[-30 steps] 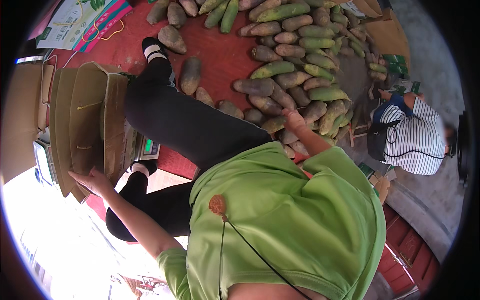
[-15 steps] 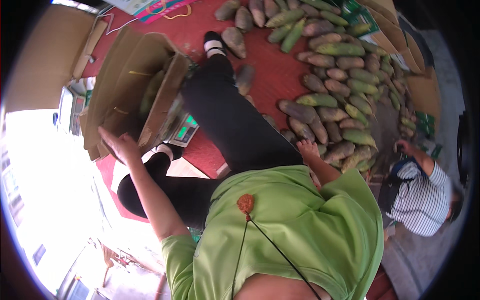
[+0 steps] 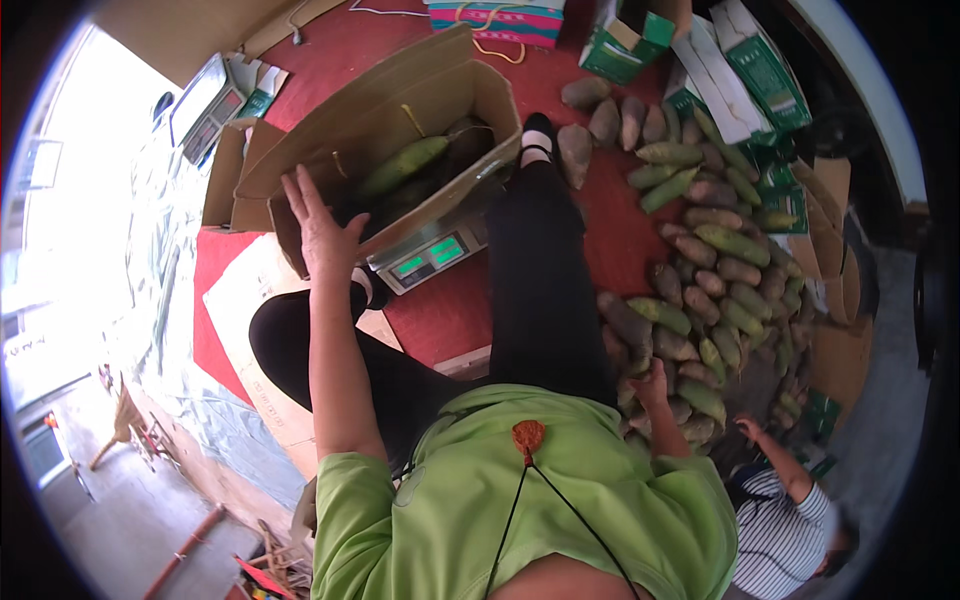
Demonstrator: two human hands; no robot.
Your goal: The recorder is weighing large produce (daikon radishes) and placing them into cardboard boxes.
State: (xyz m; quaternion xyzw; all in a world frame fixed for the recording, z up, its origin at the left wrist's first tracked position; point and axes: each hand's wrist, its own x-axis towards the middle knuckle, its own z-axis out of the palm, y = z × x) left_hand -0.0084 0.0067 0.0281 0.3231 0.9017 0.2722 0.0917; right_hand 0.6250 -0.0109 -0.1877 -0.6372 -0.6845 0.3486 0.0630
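On the red floor mat point(image 3: 620, 215), left hand point(image 3: 322, 232) spread flat against the open brown cardboard box point(image 3: 375, 140) of green mangoes point(image 3: 403, 165) on a digital scale point(image 3: 428, 252), right hand point(image 3: 652, 383) resting on the loose mango pile point(image 3: 715, 280), grip unclear, striped-shirted person point(image 3: 785, 535) nearby

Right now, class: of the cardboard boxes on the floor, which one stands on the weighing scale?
The large brown open box holding green fruits; the left hand rests on its rim, and the scale shows beneath it. The green-printed boxes lie apart.
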